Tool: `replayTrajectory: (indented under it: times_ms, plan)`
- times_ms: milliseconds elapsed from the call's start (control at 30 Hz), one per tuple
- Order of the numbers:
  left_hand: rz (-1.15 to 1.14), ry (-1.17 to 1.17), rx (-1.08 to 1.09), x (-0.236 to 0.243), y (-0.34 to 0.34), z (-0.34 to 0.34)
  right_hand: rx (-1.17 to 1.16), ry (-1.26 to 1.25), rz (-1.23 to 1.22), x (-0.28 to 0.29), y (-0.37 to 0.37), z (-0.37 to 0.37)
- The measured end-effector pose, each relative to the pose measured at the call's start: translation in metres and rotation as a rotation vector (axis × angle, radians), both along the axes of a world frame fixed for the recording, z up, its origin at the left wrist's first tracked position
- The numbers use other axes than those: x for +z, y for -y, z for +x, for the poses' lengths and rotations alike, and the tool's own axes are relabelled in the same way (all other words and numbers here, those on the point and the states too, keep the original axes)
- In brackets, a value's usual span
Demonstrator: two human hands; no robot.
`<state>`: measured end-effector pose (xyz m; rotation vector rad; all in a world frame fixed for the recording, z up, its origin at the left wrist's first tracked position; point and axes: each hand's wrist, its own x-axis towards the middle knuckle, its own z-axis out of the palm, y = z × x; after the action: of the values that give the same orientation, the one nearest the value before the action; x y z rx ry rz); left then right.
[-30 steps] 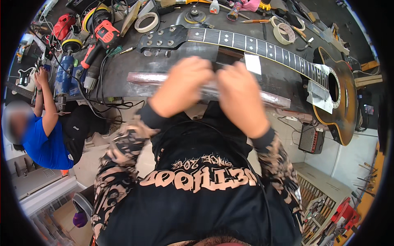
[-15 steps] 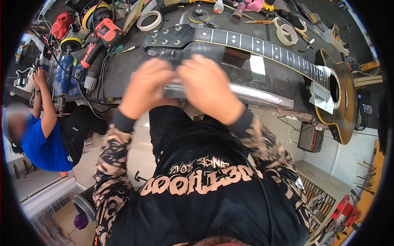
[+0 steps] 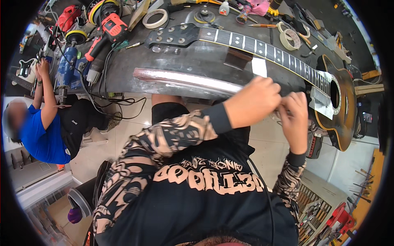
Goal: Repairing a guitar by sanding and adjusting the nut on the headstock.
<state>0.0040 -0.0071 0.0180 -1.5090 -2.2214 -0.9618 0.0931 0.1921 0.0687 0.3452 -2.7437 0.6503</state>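
Note:
My left hand (image 3: 256, 100) is closed, knuckles up, over the right end of a long bar (image 3: 184, 78) with a shiny pale top face and reddish-brown edge. Close beside it, my right hand (image 3: 294, 117) has thumb and fingers pinched together. Whatever is between the fingers is too small or hidden to make out. The bar lies along the front edge of the dark workbench (image 3: 119, 74). Behind it lies an acoustic guitar (image 3: 347, 102), its fretboard (image 3: 262, 48) marked with diamond inlays. Its black headstock (image 3: 176, 36) points left, and pale sheets (image 3: 322, 102) cover part of the body near the soundhole.
A dark wooden block (image 3: 238, 58) and a white piece (image 3: 259, 67) sit by the neck. Tape rolls (image 3: 155, 19), a red-and-black power tool (image 3: 113, 28), a blue drill (image 3: 67, 67) and cables crowd the bench. At left, a person in blue (image 3: 47, 131) handles a white guitar.
Both my hands have moved right from the bar's middle to its right end, uncovering its left part. My left forearm now crosses in front of me.

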Motion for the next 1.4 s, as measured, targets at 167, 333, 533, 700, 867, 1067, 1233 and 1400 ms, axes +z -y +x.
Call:
replayTrajectory:
  times_ms: [167, 333, 533, 700, 867, 1067, 1233, 1400]
  plan:
    - [0.017, 0.026, 0.039, 0.003, 0.063, -0.013, 0.091, -0.005, 0.071, 0.002, 0.049, -0.028]
    - [-0.106, 0.067, 0.289, 0.023, 0.225, -0.040, 0.393, -0.211, -0.107, -0.031, 0.184, -0.111]
    - [-0.144, 0.131, 0.309, 0.026, 0.239, -0.043, 0.348, -0.282, -0.084, -0.039, 0.210, -0.111]
    - [0.016, 0.063, 0.082, 0.009, 0.089, -0.018, 0.114, -0.034, 0.015, -0.010, 0.068, -0.038]
    - [0.018, 0.032, 0.000, -0.002, -0.004, 0.000, -0.080, 0.091, 0.036, 0.005, 0.004, -0.002]
    - [-0.011, 0.074, 0.066, 0.007, 0.140, -0.035, 0.178, -0.084, 0.050, -0.012, 0.114, -0.062]
    - [-0.123, 0.112, 0.328, 0.036, 0.255, -0.052, 0.325, -0.335, -0.040, -0.042, 0.231, -0.117]
    - [-0.125, 0.094, 0.209, 0.021, 0.195, -0.039, 0.238, -0.248, -0.014, -0.031, 0.165, -0.079]
